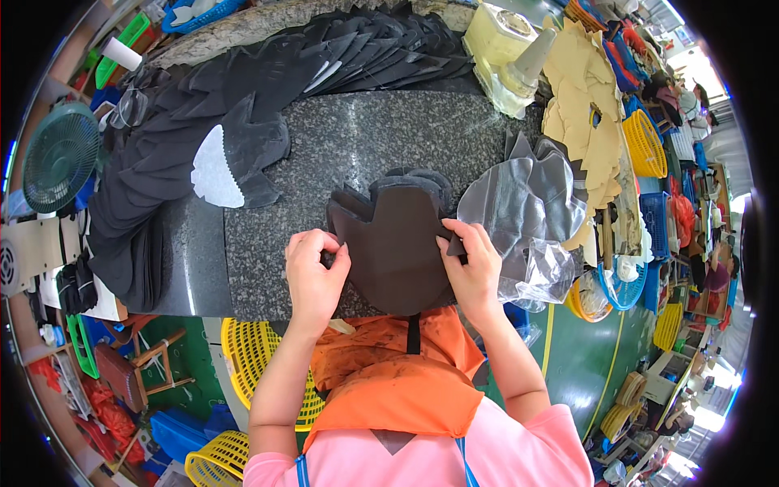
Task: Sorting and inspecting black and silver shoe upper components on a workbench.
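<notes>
A dark brown cut piece (399, 243), curved at its lower end, lies on a small stack of black pieces (412, 178) before me, at the near edge of the stone slab. My left hand (315, 272) is closed at its left edge, thumb and forefinger pinching a dark flap there. On the opposite side my right hand (472, 264) pinches a pointed corner of the same piece, which lifts a little. Beyond my right hand lies clear plastic sheeting (523, 203). A black piece with a white zigzag-edged patch (217, 170) rests to the left.
Overlapping black pieces (162, 146) line the slab's left and far sides. A plastic-wrapped yellowish device (503, 57) stands at the back right, beside tan sheets (580, 105). A green fan (61, 158) is far left. Yellow baskets (243, 357) stand below the slab (357, 130).
</notes>
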A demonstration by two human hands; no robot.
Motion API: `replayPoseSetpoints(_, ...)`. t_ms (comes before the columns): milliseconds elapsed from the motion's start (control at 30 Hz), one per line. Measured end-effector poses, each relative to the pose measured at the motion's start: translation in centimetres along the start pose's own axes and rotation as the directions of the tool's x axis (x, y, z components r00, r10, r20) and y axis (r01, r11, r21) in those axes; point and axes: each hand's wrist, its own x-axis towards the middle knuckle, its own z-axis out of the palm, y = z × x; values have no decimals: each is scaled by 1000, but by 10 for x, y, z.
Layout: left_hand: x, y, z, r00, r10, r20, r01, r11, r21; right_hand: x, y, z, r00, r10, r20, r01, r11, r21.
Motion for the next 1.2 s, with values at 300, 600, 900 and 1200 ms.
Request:
replayPoseSetpoints(300, -26, 28, 43, 744, 466, 479, -632, 723, 278, 10, 8, -5, 997, -68, 48, 71, 995, -70)
replayPoseSetpoints(600, -31, 32, 24, 730, 427, 534, -644, 690, 329, 16, 11, -14, 984, 156, 87, -161, 985, 53)
replayPoseSetpoints(900, 111, -71, -140, 926, 163, 341, -378, 436, 817, 30, 0, -37, 977, -204, 57, 211, 912, -351)
replayPoseSetpoints(1200, 116, -66, -157, 710, 516, 479, -688, 365, 627, 32, 31, -60, 995, -8, 104, 13, 999, -50)
